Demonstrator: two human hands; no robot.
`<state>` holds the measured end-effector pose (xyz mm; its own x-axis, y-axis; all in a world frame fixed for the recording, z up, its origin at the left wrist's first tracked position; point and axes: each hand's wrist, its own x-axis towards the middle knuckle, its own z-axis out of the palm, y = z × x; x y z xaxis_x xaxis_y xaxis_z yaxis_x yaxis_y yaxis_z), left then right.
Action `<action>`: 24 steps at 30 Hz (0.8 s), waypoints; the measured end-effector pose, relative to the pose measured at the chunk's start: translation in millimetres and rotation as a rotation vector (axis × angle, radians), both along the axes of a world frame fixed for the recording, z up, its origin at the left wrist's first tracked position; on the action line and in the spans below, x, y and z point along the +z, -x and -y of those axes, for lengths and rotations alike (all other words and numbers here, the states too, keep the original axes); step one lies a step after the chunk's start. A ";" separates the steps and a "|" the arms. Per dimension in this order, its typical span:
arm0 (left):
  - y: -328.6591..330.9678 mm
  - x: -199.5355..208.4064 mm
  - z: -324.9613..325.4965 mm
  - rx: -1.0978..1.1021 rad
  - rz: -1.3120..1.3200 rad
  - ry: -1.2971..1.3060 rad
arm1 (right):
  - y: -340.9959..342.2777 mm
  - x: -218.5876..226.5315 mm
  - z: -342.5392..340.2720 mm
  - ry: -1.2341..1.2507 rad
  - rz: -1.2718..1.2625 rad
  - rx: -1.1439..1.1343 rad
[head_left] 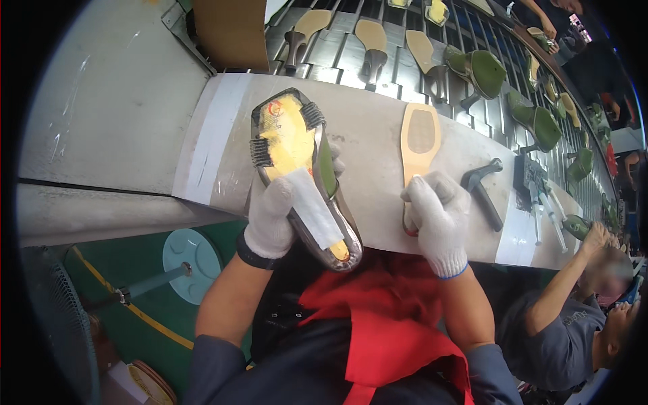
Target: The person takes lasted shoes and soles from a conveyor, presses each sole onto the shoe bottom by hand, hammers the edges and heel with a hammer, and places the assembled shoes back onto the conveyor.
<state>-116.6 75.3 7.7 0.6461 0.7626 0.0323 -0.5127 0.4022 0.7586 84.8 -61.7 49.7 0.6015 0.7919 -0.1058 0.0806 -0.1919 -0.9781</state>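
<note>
In a white knit glove, my left hand [270,212] is closed round a shoe [325,185] turned bottom up, its thumb on the near side and fingertips showing beyond. The shoe's underside is yellowish, with dark bristly patches at both edges near the top end. A white strip [314,210] lies lengthwise along the lower half of that underside. My right hand [442,219], also gloved, has its fingers curled over the narrow end of a tan shoe sole [420,138] on the bench. The fingers partly hide that end.
Right of the sole, a hammer [483,192] lies on the pale bench [368,121], with brushes [548,206] beyond it. A roller conveyor [398,57] behind carries several soles and green shoes [480,71]. A cardboard box [229,34] stands back left; a co-worker [563,324] sits right.
</note>
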 end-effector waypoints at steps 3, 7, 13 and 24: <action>-1.5 1.8 -1.3 0.034 -0.020 -0.042 | 0.8 -0.2 0.2 -0.007 -0.103 -0.031; -1.4 3.4 -0.7 0.060 -0.026 -0.048 | 0.8 -2.9 0.2 -0.010 -0.052 -0.014; -1.1 -0.4 -1.4 0.080 -0.010 -0.042 | 1.2 -21.7 9.4 -0.073 0.086 -0.050; 4.2 4.2 -8.7 0.053 -0.133 -0.130 | 20.2 -10.6 102.7 -0.092 0.244 -0.070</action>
<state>-120.8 84.0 11.9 0.6099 0.7909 0.0499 -0.4228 0.2714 0.8646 64.7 -164.4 39.1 0.6540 0.7470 0.1190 0.3055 -0.1169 -0.9450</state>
